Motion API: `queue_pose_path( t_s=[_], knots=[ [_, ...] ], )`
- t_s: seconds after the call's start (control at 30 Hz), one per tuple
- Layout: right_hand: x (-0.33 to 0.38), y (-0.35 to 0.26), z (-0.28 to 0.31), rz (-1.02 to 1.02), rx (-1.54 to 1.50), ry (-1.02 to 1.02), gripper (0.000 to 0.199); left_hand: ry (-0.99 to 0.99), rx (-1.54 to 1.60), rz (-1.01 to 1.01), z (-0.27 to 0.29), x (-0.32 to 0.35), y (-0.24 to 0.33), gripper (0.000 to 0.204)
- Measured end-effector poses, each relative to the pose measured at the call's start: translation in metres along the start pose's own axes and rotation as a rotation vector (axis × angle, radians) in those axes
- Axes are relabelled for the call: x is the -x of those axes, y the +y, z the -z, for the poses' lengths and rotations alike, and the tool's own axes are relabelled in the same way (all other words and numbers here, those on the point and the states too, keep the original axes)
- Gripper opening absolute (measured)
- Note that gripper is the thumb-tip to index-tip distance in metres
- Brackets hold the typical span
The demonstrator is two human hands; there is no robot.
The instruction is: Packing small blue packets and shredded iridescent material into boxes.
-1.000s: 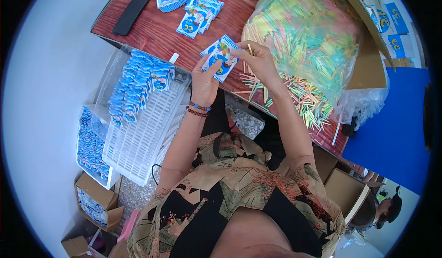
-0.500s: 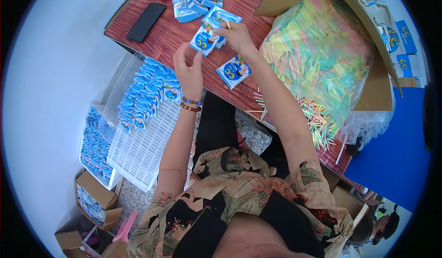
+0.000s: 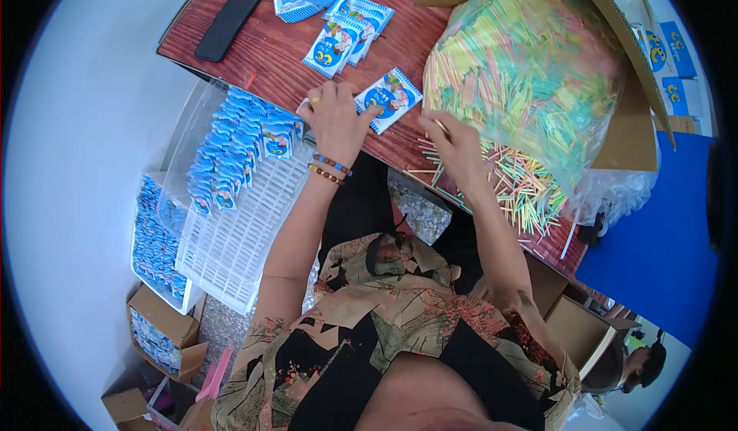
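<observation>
My left hand (image 3: pixel 337 123) rests palm down at the table's near edge, thumb spread away from the bent fingers. The thumb tip meets the corner of a blue-and-white printed packet (image 3: pixel 390 100) lying flat. Beside the outer fingers a small pale edge shows; what it belongs to is hidden. My right hand (image 3: pixel 457 150) hovers by the loose straws, fingers bent together, with a thin golden streak across them that could be a ring or a straw. Beyond the single packet lies a fanned stack of like packets (image 3: pixel 330 46). Short pastel straws (image 3: pixel 526 189) spill out below a clear bag (image 3: pixel 530 77).
A black phone (image 3: pixel 227 27) and more packets (image 3: pixel 295 2) lie farther back. At left stand a white slotted tray (image 3: pixel 238 235) with rows of packets and a filled bin (image 3: pixel 154 239). A cardboard box flap (image 3: pixel 630 39) rises at right. Another person (image 3: pixel 634 366) is at lower right.
Both hands have left the packet stack and come nearer to me. My left hand now lies beside the single packet; my right hand has swung right to the straws. The whole view has shifted slightly.
</observation>
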State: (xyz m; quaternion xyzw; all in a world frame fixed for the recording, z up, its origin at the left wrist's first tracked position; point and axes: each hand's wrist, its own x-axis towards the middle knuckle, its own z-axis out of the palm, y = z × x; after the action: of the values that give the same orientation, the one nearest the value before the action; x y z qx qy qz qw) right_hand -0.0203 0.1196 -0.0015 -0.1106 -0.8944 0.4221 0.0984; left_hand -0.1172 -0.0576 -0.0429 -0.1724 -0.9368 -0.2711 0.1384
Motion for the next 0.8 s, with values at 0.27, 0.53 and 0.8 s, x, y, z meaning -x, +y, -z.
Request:
queue_pose_path(
  t_s=[0.27, 0.53, 0.8],
  knots=[
    [0.068, 0.071, 0.064, 0.149, 0.494, 0.367, 0.01, 0.052, 0.017, -0.007, -0.013, -0.008, -0.008, 0.027],
    [0.071, 0.063, 0.081, 0.24, 0.476, 0.396, 0.012, 0.286, -0.011, -0.22, -0.002, -0.012, 0.001, 0.012],
    [0.034, 0.003, 0.05, -0.028, -0.659, 0.162, 0.013, -0.183, 0.529, -0.551, 0.056, -0.004, 0.057, 0.008]
  ],
)
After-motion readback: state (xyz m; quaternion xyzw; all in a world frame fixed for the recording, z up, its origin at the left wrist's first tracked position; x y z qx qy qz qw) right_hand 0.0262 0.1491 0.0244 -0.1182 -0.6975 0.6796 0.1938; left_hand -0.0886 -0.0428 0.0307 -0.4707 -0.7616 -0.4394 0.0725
